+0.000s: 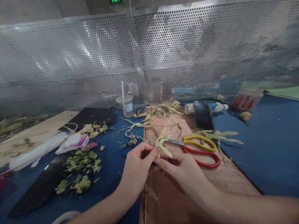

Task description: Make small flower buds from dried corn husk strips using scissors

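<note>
Pale green leaf strips stick up between my two hands, over a wooden board. My left hand pinches their base between thumb and fingers. Close against it, my right hand has its thumb and fingertips closed on the lower part of the same strips. Exactly where each fingertip grips is hidden. Scissors with one yellow and one red handle lie on the board just right of the strips, blades pointing left. More dried leaf strips are heaped at the board's far end.
Green plant clusters and a black knife-shaped object lie left on the blue table. Behind stand a plastic cup with a straw and a perforated metal screen. A bottle and clear jar are right.
</note>
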{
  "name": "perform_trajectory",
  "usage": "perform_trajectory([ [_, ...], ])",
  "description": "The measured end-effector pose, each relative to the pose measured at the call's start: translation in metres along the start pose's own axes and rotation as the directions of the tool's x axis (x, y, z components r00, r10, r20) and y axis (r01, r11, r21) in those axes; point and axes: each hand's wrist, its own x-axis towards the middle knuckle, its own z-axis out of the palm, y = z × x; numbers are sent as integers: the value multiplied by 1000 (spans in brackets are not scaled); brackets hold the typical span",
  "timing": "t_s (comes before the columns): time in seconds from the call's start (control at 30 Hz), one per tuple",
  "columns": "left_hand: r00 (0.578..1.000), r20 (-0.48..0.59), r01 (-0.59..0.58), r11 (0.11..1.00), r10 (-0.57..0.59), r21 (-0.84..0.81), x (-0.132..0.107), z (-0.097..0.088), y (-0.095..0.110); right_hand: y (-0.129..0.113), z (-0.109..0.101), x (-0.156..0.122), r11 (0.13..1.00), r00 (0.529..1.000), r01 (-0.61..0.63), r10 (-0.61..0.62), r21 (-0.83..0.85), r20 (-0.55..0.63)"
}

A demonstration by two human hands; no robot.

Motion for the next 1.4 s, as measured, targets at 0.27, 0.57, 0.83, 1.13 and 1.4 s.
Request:
perform_trajectory([
  [0.27,997,20,70,995,-69,-68,4,0,2,0,-2,0,999,1000,-27,27,-24,-3],
  [0.57,951,288,159,979,-116,-129,15,-11,-4,-3,-6,3,986,1000,20,-17,-165,23],
  [0.83,977,199,103,989,-79,-111,13,-11,1,-3,-6,-2,999,998,-42,41,-34,-47],
  [1.13,989,136,45,994,-58,101,11,-9,8,-34,-16,6,874,980,187,-196,-450,25],
  [1.4,997,80,-11,984,-4,176,12,-11,9,-34,-27,13,798,979,163,-57,-580,197],
])
